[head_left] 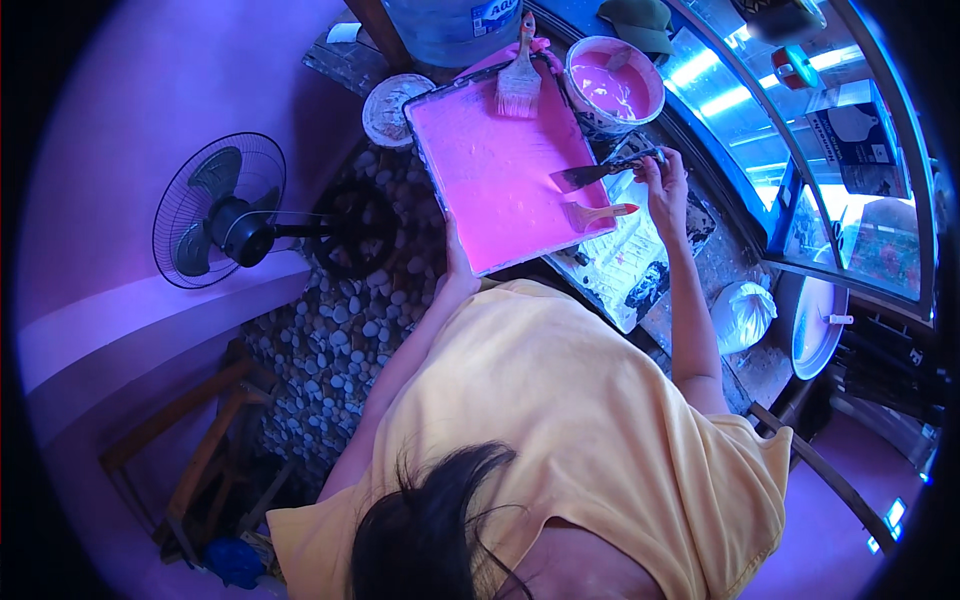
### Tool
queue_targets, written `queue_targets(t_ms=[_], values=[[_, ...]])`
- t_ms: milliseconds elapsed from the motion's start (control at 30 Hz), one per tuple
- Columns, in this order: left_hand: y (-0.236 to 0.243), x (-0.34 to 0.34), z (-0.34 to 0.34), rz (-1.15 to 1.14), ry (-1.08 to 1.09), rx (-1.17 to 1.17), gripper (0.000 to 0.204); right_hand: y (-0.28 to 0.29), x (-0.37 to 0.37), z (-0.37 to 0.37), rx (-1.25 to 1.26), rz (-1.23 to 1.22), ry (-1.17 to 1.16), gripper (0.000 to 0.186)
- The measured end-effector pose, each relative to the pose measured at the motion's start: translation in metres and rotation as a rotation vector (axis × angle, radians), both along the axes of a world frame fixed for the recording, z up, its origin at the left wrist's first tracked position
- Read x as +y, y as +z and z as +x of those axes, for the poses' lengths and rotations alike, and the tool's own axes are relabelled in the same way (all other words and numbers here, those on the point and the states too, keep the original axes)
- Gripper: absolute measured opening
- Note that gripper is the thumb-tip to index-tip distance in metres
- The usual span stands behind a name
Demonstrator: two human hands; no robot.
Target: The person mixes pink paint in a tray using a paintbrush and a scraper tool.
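Pink paint coats the inside of a tilted paint tray [465,130] in front of me. My left hand [457,262] grips the tray by its near left edge, with its fingers partly hidden underneath. My right hand [668,185] is closed round the handle of a putty knife [580,178], whose dark blade reaches over the tray's right side. A wide paintbrush [518,88] lies across the far edge, bristles in the tray. Just below the blade rests a smaller brush [600,213] with a red-tipped handle.
A bucket of pink paint [612,90] stands beyond the tray, beside a large water container [450,30]. Under my right arm lies a paint-smeared white board [640,265]. A white bag [743,316] sits to the right, near the window [850,150]. A fan [245,235] stands left on pebbles.
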State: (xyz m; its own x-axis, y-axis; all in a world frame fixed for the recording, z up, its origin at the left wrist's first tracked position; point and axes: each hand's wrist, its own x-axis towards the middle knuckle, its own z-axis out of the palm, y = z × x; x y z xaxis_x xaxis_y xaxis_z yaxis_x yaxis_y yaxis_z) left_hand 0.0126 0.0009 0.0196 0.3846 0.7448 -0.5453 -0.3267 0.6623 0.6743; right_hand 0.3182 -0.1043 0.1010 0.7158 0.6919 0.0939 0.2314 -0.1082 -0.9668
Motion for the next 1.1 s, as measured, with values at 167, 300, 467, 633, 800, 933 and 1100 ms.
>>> queue_targets(t_ms=[167, 300, 467, 633, 800, 933, 1100], values=[[0.002, -0.001, -0.001, -0.047, -0.008, -0.019, 0.067, -0.021, 0.013, 0.000, 0.032, -0.134, 0.158, 0.024], [0.004, -0.001, 0.000, -0.048, -0.014, -0.013, 0.069, -0.025, 0.029, -0.014, 0.029, -0.219, 0.170, 0.024], [-0.007, 0.001, -0.001, -0.036, -0.025, -0.049, 0.069, -0.028, 0.052, -0.034, -0.122, -0.225, 0.336, 0.025], [-0.015, 0.000, -0.005, -0.012, -0.032, -0.050, 0.069, -0.029, 0.065, -0.055, -0.014, -0.330, 0.443, 0.025], [-0.018, 0.000, -0.006, -0.014, -0.006, 0.008, 0.069, -0.038, 0.065, -0.074, 0.040, -0.335, 0.408, 0.027], [-0.012, -0.001, -0.003, -0.050, 0.002, -0.037, 0.067, -0.039, 0.057, -0.079, 0.096, -0.232, 0.365, 0.024], [-0.004, -0.001, -0.004, -0.047, -0.018, -0.031, 0.066, -0.021, 0.061, -0.081, 0.089, -0.011, 0.301, 0.022]])
